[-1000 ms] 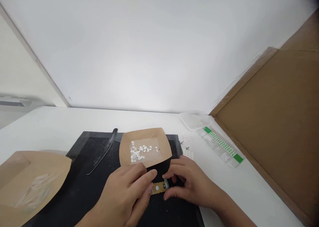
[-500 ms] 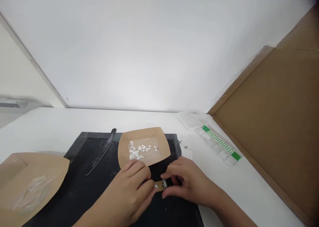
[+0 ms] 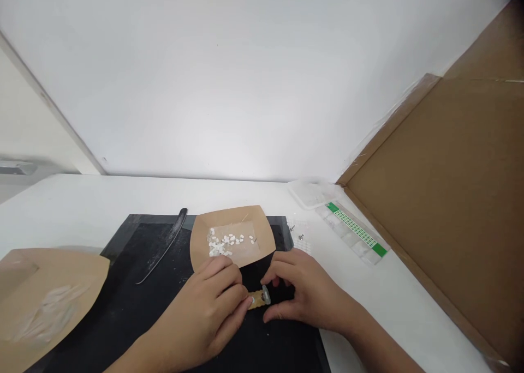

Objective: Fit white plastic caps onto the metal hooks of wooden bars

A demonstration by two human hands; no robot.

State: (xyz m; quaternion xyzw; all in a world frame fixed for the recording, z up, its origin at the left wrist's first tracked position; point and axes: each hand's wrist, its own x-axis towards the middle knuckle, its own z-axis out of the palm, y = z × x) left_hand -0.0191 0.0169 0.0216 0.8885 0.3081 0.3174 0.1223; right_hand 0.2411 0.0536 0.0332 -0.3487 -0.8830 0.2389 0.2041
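Observation:
My left hand (image 3: 219,302) pinches the left end of a small tan strip (image 3: 257,299) with scalloped edges, low over the black mat (image 3: 164,318). A small grey metal piece (image 3: 266,295) sits at the strip's right end. Around that end my right hand (image 3: 298,291) has thumb and forefinger apart, with a gap to the metal piece and nothing between the fingertips. Just beyond my left hand, a brown paper tray (image 3: 264,226) holds several small white oval pieces (image 3: 221,245).
A black curved tool (image 3: 166,247) lies on the mat. Another paper tray (image 3: 96,269) with clear plastic is at left. Small metal parts (image 3: 301,237), a clear lid (image 3: 307,194) and a green-labelled clear case (image 3: 356,228) lie right, beside a cardboard wall (image 3: 442,198).
My right thumb and forefinger have opened away from the metal piece, which shows more fully at the strip's end. The whole view has shifted slightly.

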